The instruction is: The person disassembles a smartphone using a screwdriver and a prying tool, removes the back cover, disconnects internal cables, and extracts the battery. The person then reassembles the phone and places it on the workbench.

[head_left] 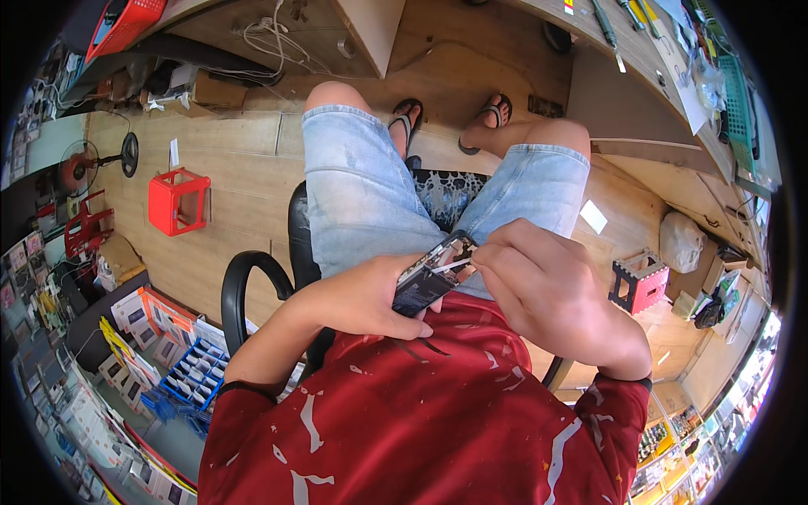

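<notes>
An opened smartphone (423,284) rests tilted in my left hand (370,290), above my lap. Its back is off, so a dark battery and the circuit board at the upper end show. My left fingers and thumb wrap its sides. Over the phone's upper right end, my right hand (547,278) is closed in a pinch. From its fingertips a thin white stick (454,266) reaches across the circuit board; its exact kind and whether its tip touches the board I cannot tell.
A wooden workbench (581,42) with tools on it runs along the upper right. On the floor stand a red plastic stool (178,202) and a pink and black step stool (640,282). A black chair armrest (240,290) is at my left, and a blue basket (198,370) lies lower left.
</notes>
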Tool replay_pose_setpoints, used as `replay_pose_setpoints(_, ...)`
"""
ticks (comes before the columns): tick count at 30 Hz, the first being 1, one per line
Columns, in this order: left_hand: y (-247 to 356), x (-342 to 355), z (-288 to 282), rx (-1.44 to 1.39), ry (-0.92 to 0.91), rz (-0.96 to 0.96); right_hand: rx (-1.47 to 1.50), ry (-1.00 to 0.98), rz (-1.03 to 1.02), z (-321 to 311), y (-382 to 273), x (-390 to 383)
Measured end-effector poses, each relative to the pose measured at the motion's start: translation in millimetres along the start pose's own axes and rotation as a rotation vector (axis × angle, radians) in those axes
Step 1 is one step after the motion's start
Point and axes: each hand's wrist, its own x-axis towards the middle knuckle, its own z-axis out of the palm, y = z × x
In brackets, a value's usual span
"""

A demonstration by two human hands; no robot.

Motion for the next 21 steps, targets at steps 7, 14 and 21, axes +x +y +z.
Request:
replay_pose_setpoints(7,2.5,-0.6,-0.7,0.024,-0.006,0.001,-0.038,0.004,-0.018,-10.6,-0.3,-0.8)
replay_pose_setpoints(14,2.9,-2.4,-1.9,0.007,-0.015,0.003,-0.052,0.007,-0.004,-19.8,0.8,-0.9)
replay_pose_setpoints(21,5.0,-5.1,-2.9,0.006,-0.033,-0.050,-0.063,0.051,0.083,-30.0,-3.5,-1.3)
